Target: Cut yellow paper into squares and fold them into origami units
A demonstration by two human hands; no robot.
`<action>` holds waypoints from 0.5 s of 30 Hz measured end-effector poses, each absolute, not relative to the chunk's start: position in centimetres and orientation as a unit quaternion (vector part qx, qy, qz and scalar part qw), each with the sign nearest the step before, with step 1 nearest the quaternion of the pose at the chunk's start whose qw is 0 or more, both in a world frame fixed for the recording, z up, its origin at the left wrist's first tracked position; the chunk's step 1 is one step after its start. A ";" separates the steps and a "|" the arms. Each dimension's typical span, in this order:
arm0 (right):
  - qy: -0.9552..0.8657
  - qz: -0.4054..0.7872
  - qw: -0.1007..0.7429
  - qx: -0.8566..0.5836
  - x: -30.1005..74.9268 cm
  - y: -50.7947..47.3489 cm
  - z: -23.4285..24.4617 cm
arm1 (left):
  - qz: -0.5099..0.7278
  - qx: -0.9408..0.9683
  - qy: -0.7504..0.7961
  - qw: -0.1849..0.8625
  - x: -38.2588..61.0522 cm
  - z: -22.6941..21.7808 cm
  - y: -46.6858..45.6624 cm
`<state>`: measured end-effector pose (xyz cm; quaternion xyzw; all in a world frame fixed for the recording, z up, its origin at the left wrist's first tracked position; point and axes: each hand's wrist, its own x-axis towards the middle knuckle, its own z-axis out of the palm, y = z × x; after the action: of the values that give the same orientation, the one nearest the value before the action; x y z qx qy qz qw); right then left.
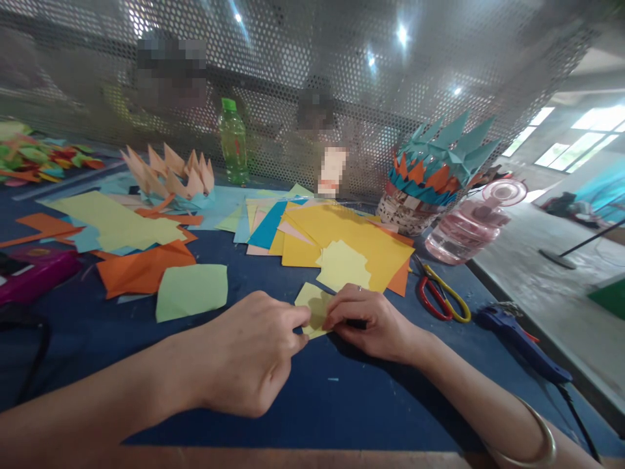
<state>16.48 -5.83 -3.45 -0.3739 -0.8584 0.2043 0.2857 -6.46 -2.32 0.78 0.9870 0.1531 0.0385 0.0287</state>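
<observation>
Both hands meet low in the middle of the blue work surface (pixel 273 397). My left hand (pixel 249 352) pinches the edge of a small pale yellow paper piece (pixel 312 309) with its fingertips. My right hand (pixel 371 322) grips the same piece from the other side, with a thin black object (pixel 357 324) under its fingers; what that object is stays hidden. Just above the hands, a cut pale yellow paper shape (pixel 342 266) lies on a loose stack of yellow and blue paper sheets (pixel 336 238).
Red-and-yellow-handled scissors (pixel 439 296) and a blue glue gun (pixel 517 342) lie to the right. A green paper sheet (pixel 191 292) and orange paper (pixel 144 268) lie left. Folded paper crowns (pixel 434 172) (pixel 170 176), bottles (pixel 233 142) (pixel 469 225) and a perforated metal screen (pixel 312 58) stand behind.
</observation>
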 end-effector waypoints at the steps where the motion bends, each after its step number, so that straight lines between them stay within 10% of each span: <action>1: -0.858 0.205 0.287 -0.373 16.5 -5.8 -3.5 | 0.022 0.988 0.148 0.039 -6.4 0.9 -2.3; 15: -0.856 0.207 0.295 -0.371 16.5 -5.8 -3.5 | 0.028 0.990 0.134 0.030 -6.1 0.4 -2.1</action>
<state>16.53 -5.81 -3.52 -0.3714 -0.8557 0.2074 0.2948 -6.10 -2.13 0.39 0.9901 0.1342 0.0276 0.0300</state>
